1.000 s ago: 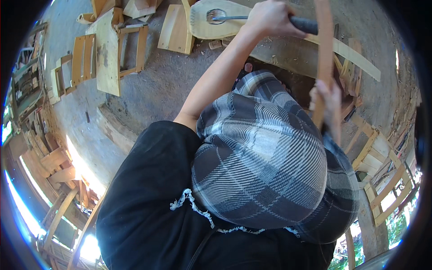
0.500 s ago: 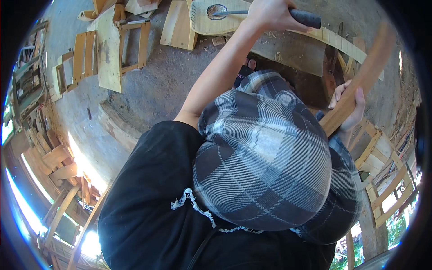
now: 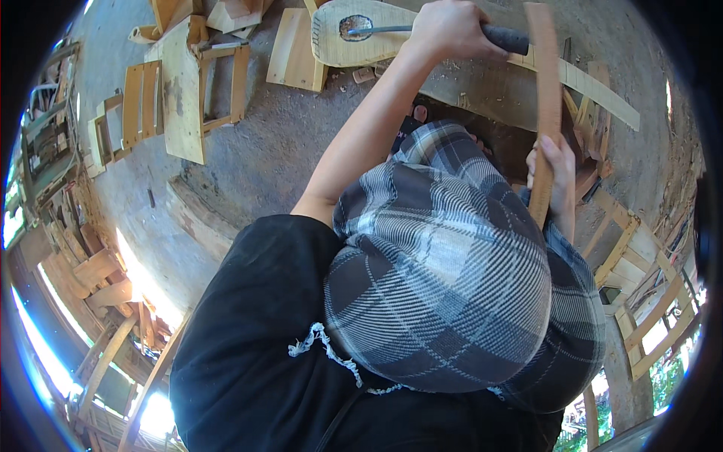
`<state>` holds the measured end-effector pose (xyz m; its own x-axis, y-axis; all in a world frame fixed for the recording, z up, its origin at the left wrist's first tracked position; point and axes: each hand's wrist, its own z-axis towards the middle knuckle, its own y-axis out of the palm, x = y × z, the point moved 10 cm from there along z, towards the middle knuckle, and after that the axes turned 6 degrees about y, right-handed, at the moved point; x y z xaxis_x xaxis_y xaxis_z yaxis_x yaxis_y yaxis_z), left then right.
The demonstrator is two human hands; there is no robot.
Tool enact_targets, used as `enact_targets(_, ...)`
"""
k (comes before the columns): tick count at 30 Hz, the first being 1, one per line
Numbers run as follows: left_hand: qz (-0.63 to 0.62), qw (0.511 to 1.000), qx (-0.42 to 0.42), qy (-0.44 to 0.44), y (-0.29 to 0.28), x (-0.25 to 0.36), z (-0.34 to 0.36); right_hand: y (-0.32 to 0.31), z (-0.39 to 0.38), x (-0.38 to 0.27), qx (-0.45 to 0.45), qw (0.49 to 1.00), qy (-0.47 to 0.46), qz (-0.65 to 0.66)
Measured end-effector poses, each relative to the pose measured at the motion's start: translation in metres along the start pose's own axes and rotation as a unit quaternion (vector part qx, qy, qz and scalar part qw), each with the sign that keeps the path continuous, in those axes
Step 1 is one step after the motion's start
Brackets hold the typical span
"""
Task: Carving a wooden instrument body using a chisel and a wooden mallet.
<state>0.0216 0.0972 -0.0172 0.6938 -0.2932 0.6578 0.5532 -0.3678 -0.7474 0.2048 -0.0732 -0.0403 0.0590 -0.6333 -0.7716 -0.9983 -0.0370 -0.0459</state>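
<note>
My left hand [image 3: 456,32] is closed around the dark handle of a long-shafted chisel [image 3: 504,38]. Its thin metal shaft points left, and the tip is in the rough hole of a pale wooden lute-like instrument [image 3: 331,49]. The instrument's long neck, marked with crosswise lines, extends right beneath my hand. My right hand [image 3: 557,169] grips a long flat wooden bar [image 3: 548,90] by its lower part. The bar stands roughly upright in view, its upper part beside the butt of the chisel handle; whether they touch I cannot tell.
Wooden stools and frames [image 3: 184,90] stand on the concrete floor at the upper left. A timber block [image 3: 199,215] lies below them. Stacked wood pieces [image 3: 98,275] line the left side. A slatted wooden frame [image 3: 640,279] is at the right. Plaid cloth [image 3: 444,271] fills the middle.
My right hand has swung the wooden bar left, from a rightward slant to nearly upright beside the chisel handle. My left hand and the instrument have shifted only slightly in view.
</note>
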Motion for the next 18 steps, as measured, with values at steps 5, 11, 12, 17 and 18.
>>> enact_targets(5, -0.026, 0.999, 0.025, 0.019, -0.011, 0.010, -0.002, -0.020, 0.003, 0.008, -0.017, 0.998, -0.006, 0.063)
enact_targets(11, 0.046, 0.993, 0.092, 0.049, 0.009, 0.000, -0.004, -0.052, 0.018, -0.049, 0.145, 0.946, -0.155, -0.244)
enact_targets(12, 0.049, 0.994, 0.084, 0.047, 0.010, 0.001, -0.003, -0.050, 0.023, -0.057, 0.146, 0.946, -0.157, -0.244)
enact_targets(17, 0.022, 0.996, 0.062, 0.062, 0.009, 0.008, -0.005, -0.050, 0.042, -0.063, 0.164, 0.904, -0.130, -0.372)
enact_targets(18, 0.009, 0.996, 0.058, 0.063, 0.009, 0.010, -0.005, -0.053, 0.048, -0.051, 0.147, 0.900, -0.125, -0.391)
